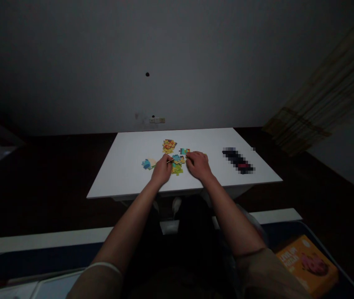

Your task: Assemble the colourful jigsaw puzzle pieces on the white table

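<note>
Several jigsaw puzzle pieces lie on the white table (127, 145). My left hand (162, 169) is closed, pinching a thin puzzle piece (170, 160) seen edge-on between thumb and fingers. Below and beside it lie green-yellow puzzle pieces (177, 169) and blue ones (177, 158). My right hand (198, 163) rests by the right side of these pieces with curled fingers; whether its fingertips hold anything is hidden. Just beyond its fingers lies a teal and red piece (184, 151). A pile of yellow-orange pieces (169, 145) sits farther back. Blue and cream pieces (147, 163) are left of my left hand.
A blurred-out dark object (238, 160) lies on the table's right side. An orange puzzle box (308, 265) is at my right on a dark blue surface. Behind the table stands a grey wall with a socket strip (157, 120). A curtain (316, 95) hangs at right.
</note>
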Tool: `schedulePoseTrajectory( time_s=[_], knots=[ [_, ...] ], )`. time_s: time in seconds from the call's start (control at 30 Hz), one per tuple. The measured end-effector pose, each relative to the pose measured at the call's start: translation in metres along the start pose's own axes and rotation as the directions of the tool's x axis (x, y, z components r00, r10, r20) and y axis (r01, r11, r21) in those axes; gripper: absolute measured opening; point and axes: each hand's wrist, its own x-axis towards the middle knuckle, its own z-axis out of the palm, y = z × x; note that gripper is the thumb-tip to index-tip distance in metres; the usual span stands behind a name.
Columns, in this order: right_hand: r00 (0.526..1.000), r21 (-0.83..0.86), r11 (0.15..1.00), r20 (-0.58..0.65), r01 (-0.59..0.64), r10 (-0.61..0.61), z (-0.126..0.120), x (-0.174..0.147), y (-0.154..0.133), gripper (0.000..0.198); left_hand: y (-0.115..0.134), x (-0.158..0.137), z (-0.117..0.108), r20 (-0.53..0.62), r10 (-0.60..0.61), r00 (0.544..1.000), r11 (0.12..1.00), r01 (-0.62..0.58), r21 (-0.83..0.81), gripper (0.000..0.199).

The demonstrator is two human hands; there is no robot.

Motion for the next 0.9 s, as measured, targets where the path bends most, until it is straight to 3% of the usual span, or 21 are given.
schedulePoseTrajectory(
  time_s=[0.2, 0.53, 0.9],
  knots=[
    [1.000, 0.009, 1.000, -0.019, 0.003, -0.003, 0.001, -0.003, 0.000, 0.032, -0.008, 0.000, -0.007, -0.091, -0.122, 0.988, 0.986, 0.110, -0.126, 0.031],
    [0.998, 0.010, 0.999, -0.029, -0.050, 0.050, 0.008, -0.003, 0.004, 0.030, -0.010, 0.002, -0.003, -0.072, -0.179, 0.981, 0.911, 0.138, -0.388, 0.038],
    [0.998, 0.031, 0.999, -0.048, -0.033, 0.034, 0.010, -0.003, 0.006, 0.027, -0.020, 0.004, -0.001, -0.127, -0.170, 0.977, 0.925, 0.114, -0.362, 0.018]
  ],
)
